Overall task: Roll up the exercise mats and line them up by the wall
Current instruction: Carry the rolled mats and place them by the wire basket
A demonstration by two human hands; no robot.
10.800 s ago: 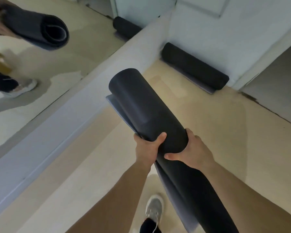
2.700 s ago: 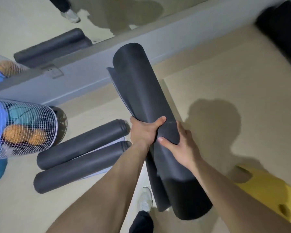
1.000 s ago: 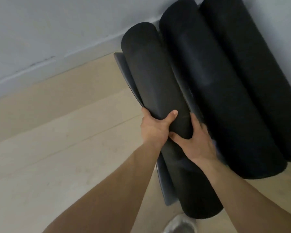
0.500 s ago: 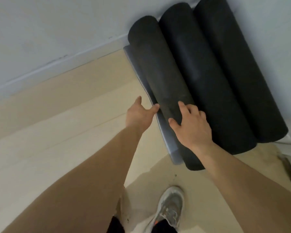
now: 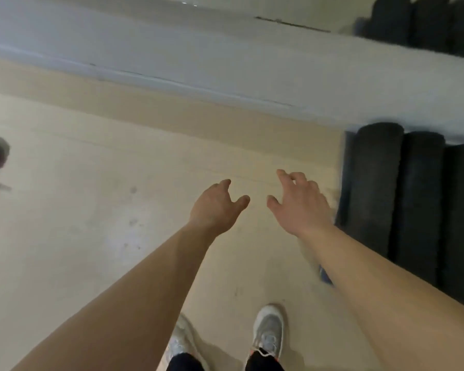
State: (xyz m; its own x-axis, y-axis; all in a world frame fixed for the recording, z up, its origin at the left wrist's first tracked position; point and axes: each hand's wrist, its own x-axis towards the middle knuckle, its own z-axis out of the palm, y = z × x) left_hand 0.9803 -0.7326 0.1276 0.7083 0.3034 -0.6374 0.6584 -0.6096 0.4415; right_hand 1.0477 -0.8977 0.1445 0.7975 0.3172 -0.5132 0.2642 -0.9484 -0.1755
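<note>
I see the left hand (image 5: pixel 214 207) mid-frame, fingers apart and empty, right hand (image 5: pixel 300 207) just beside it, same, three rolled black mats (image 5: pixel 370 188) side by side at right, ends at the grey wall (image 5: pixel 225 57), pale floor (image 5: pixel 78 210) below

Dim, even indoor light; motion blur, wide-angle bending at edges.

A pale beige floor (image 5: pixel 86 250) met a darker tan strip (image 5: pixel 172 111) running along a grey-white wall base (image 5: pixel 225 57). The light was dim and even, and faint scuff marks (image 5: pixel 131 223) dotted the floor.
</note>
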